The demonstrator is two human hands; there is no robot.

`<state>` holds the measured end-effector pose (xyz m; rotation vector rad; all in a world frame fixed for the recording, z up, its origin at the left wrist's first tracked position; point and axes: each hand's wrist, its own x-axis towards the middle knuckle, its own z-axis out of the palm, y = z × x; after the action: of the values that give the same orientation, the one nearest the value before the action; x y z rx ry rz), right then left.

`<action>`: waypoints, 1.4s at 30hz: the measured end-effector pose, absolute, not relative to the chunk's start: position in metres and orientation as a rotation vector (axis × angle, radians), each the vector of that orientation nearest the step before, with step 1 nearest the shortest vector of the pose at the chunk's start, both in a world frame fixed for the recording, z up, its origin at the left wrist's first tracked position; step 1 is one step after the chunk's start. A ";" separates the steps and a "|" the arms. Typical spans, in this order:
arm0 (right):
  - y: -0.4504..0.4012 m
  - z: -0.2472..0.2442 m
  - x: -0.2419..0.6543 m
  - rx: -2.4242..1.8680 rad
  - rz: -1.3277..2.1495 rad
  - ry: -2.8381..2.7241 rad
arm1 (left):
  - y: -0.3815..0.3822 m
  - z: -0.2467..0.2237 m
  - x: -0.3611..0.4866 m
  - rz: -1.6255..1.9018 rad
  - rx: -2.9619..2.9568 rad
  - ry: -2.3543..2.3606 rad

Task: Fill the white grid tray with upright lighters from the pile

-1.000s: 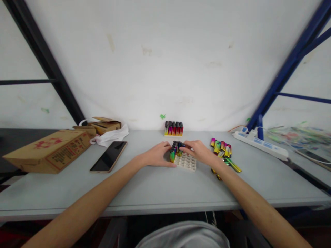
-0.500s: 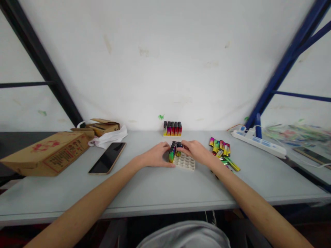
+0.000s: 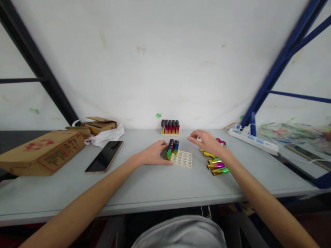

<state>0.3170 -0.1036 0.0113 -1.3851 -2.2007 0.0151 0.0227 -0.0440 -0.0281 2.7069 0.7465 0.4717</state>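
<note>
A white tray with rows of round holes lies on the table in front of me. Several shiny multicoloured lighters stand upright in its left part, while the holes to the right are bare. My left hand grips the tray's left side, thumb at the near corner and fingers behind the lighters. Away from the tray, my right hand is raised over the table with thumb and fingers apart and nothing in them. Beneath and beside its wrist lie several loose lighters, partly covered by my right forearm.
Against the wall stands a second tray full of lighters. To the left are a phone, a white plastic bag and cardboard boxes. A white power strip lies at the right, near a blue metal post.
My right hand has let go of a lighter, which stands in the tray, and has moved right towards the loose lighters. My left hand stays at the tray. The view has shifted slightly.
</note>
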 end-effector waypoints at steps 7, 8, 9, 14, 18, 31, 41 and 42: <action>-0.140 -0.029 0.399 -1.893 -0.078 -2.221 | -0.044 -0.027 0.022 0.452 2.729 0.750; -0.142 -0.038 0.408 -1.964 -0.053 -2.204 | -0.044 -0.027 0.022 0.450 2.732 0.748; -0.141 -0.046 0.414 -1.985 -0.028 -2.194 | -0.044 -0.027 0.022 0.444 2.735 0.746; -0.128 -0.068 0.419 -1.776 -0.075 -2.212 | -0.043 -0.027 0.022 0.416 2.741 0.771; -0.114 -0.070 0.404 -1.708 -0.135 -2.201 | -0.043 -0.027 0.022 0.449 2.720 0.767; -0.092 -0.052 0.343 -1.911 0.007 -2.332 | -0.045 -0.026 0.023 0.428 2.727 0.805; -0.049 0.007 0.354 -1.846 0.031 -2.192 | -0.043 -0.028 0.021 0.452 2.747 0.762; -0.043 0.010 0.358 -1.851 -0.005 -2.165 | -0.043 -0.028 0.021 0.448 2.750 0.766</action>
<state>0.3575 -0.0431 0.0104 -1.8511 -2.1648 -0.0046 0.0212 -0.0428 -0.0280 2.7501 0.7657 0.4484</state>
